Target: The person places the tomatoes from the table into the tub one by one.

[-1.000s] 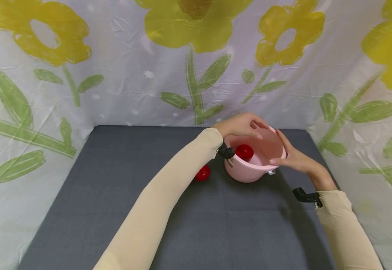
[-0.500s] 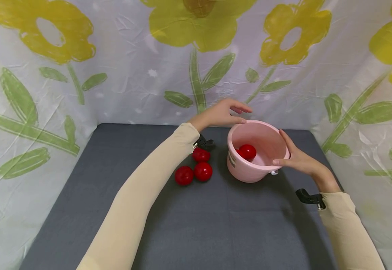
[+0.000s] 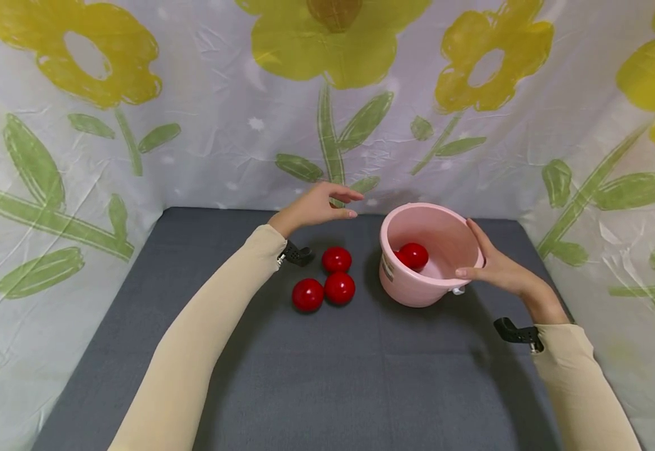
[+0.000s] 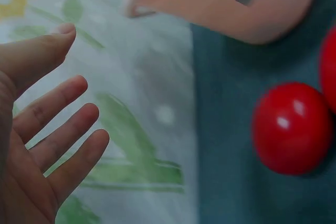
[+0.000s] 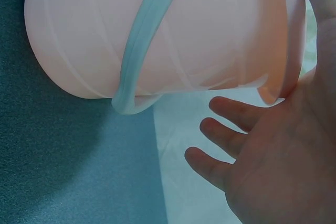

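A pink bucket (image 3: 417, 293) stands tilted on the grey mat, its mouth turned up and to the left, with a red ball (image 3: 413, 254) inside. My right hand (image 3: 487, 258) rests against its right side, thumb on the front rim; in the right wrist view the right hand (image 5: 262, 161) has its fingers spread and straight beside the bucket (image 5: 157, 30). My left hand (image 3: 333, 203) hovers open and empty above the mat's back edge, left of the bucket. Below it lie three red balls (image 3: 340, 287) in a cluster. The left wrist view shows the left hand (image 4: 47, 129), one ball (image 4: 291, 127) and the bucket (image 4: 236, 9).
The grey mat (image 3: 361, 376) is walled at the back and both sides by a white sheet with yellow flowers (image 3: 327, 37). A pale handle (image 5: 142, 40) hangs down across the bucket's side. A black wrist strap (image 3: 516, 331) sits on each sleeve.
My left hand has drawn back from over the bucket to the left, uncovering the three balls on the mat. The right hand and bucket have stayed put.
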Motion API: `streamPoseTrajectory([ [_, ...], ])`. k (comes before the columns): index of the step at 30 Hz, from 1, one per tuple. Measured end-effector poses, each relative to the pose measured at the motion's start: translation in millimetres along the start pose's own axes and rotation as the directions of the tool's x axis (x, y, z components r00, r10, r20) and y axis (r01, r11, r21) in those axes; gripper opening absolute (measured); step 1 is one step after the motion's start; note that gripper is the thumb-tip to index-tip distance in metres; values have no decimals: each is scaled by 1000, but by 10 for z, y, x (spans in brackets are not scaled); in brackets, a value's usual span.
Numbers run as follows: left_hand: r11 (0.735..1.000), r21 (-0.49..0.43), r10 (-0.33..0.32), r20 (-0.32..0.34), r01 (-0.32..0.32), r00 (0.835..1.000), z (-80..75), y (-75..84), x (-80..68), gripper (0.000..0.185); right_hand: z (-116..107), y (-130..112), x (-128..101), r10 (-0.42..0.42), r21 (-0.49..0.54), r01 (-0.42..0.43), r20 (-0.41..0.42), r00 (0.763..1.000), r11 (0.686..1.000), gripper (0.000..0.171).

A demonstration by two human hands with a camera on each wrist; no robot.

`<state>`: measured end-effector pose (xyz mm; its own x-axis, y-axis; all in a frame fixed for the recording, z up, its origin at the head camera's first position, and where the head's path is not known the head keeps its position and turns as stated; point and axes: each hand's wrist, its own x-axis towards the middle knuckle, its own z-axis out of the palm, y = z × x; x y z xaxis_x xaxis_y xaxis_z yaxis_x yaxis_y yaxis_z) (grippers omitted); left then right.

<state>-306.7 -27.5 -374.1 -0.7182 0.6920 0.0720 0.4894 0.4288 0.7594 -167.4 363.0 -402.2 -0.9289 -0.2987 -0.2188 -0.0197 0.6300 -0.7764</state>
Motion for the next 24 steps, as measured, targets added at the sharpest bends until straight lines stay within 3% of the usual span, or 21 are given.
streamPoseTrajectory([
  [5,999,10,-41,33,41,999,145,-319,-129,45,12,1,1,0,-8,0,-2,1000,1000,114],
  [10,996,24,-92,64,90,994,280,-525,-239,44,24,-12,-7,0,-12,0,-11,1000,1000,115],
  [16,991,43,-128,99,124,987,464,-702,-303,50,28,-10,-12,3,-21,-4,-18,1000,1000,115],
  [24,985,79,-165,169,154,972,629,-804,-327,54,21,-4,-7,-15,-12,15,-16,1000,1000,115],
])
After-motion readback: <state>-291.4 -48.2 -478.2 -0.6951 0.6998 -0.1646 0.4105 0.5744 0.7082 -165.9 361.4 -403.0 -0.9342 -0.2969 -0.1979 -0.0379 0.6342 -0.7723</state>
